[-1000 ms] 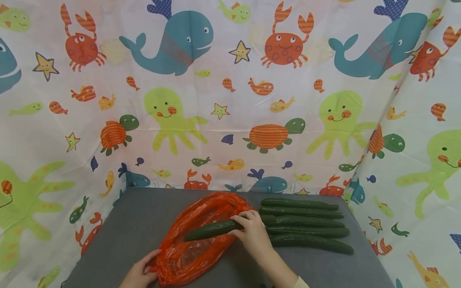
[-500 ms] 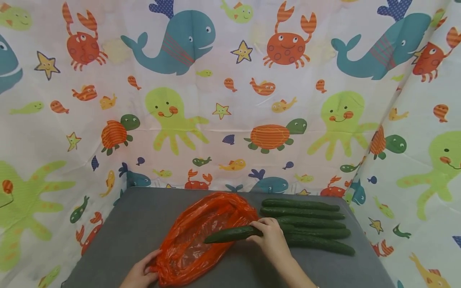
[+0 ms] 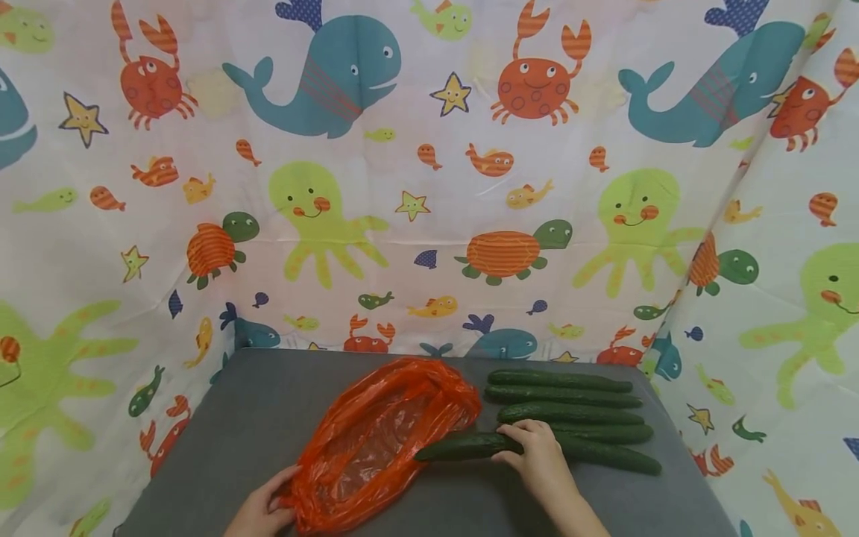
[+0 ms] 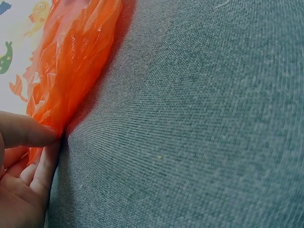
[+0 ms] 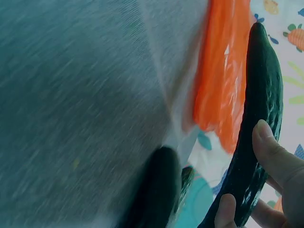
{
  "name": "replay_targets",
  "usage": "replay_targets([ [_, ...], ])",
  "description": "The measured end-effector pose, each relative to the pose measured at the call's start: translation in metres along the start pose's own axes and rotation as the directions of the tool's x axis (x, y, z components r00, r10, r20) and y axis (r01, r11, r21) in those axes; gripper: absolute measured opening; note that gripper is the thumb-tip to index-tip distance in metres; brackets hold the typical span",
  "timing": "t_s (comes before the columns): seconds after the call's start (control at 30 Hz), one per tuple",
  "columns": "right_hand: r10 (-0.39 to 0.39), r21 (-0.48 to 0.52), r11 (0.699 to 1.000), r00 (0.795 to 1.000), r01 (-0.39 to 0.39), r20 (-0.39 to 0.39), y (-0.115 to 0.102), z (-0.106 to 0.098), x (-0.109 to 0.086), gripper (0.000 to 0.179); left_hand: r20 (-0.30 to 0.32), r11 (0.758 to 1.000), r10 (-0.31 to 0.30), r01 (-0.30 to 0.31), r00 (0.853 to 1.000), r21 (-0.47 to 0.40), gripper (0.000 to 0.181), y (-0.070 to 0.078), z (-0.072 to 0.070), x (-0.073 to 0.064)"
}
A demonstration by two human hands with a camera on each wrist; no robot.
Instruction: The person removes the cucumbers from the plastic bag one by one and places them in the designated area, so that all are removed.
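A long dark green cucumber [image 3: 463, 446] is gripped by my right hand [image 3: 542, 466], its free end overlapping the right edge of an open orange plastic bag [image 3: 429, 373]. In the right wrist view, thumb and fingers wrap the cucumber [image 5: 263, 80] from the side. My left hand [image 3: 263, 507] pinches the gathered near-left edge of the bag. Close up in the left wrist view, the thumb presses the orange plastic [image 4: 76, 61] against the fingers. Several more cucumbers [image 3: 570, 415] lie side by side, right of the bag, partly hidden behind my right hand.
A grey cloth-covered table [image 3: 255, 403] carries the bag and cucumbers. Behind it and at both sides hangs a white curtain [image 3: 429, 276] printed with sea animals. Grey cloth shows left of the bag and in front of it.
My right hand has moved right and toward me with the cucumber, taking it from over the bag's opening to the bag's right edge. The left hand and bag have stayed nearly still.
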State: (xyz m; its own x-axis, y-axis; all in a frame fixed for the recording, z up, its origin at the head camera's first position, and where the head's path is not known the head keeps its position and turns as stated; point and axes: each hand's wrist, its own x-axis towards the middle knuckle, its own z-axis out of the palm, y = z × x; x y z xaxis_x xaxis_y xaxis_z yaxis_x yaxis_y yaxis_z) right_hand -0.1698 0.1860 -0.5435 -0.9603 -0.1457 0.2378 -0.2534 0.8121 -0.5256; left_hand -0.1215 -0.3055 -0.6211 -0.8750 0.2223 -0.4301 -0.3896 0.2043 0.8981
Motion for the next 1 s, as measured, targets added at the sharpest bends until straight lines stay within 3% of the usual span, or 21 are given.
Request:
replay_targets([
  [0.23, 0.061, -0.018, 0.998, 0.996, -0.060, 0.071, 0.021, -0.014, -0.016, 0.040, 0.016, 1.000, 0.017, -0.017, 1.000, 0.013, 0.082, 0.000, -0.001, -0.002],
  [0.4, 0.103, -0.037, 0.994, 0.990, -0.100, 0.091, 0.038, -0.022, -0.025, 0.041, -0.024, 0.999, 0.013, -0.012, 1.000, 0.041, 0.080, 0.003, 0.001, -0.002],
  [1.0, 0.153, -0.118, 0.984, 0.979, -0.137, 0.137, 0.109, -0.051, -0.050, 0.041, -0.079, 0.996, -0.023, 0.030, 0.997, 0.089, 0.078, 0.005, 0.005, 0.000],
])
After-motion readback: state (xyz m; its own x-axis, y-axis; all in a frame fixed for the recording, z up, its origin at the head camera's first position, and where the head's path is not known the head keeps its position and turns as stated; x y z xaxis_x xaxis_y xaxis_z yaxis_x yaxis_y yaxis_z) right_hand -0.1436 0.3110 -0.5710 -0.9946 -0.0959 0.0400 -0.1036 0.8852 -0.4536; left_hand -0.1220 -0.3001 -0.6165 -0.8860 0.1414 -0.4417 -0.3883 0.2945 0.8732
